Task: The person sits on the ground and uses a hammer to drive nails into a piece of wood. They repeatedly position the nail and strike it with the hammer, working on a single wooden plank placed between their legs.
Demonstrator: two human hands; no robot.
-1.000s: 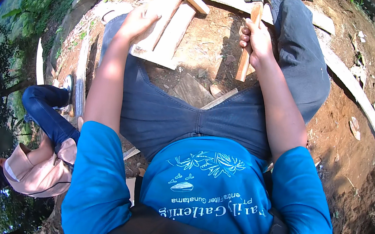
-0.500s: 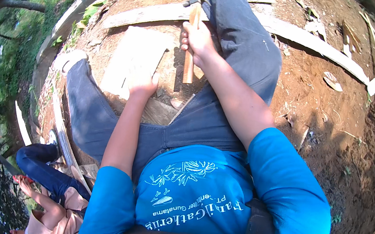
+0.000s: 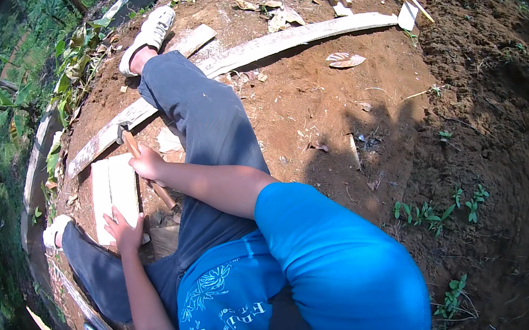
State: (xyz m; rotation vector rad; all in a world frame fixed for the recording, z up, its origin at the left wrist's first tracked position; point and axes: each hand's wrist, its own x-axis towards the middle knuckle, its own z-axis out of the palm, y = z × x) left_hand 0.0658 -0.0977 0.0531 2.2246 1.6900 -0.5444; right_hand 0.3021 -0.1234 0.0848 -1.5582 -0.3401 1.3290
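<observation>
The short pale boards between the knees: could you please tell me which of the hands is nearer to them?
Left. The left hand rests flat on the short pale boards, at their near end. The right hand grips a wooden-handled hammer just beside their far edge.

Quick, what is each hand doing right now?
Left hand: open, pressed flat on the pale wooden boards.
Right hand: closed around the wooden handle of a hammer.
</observation>
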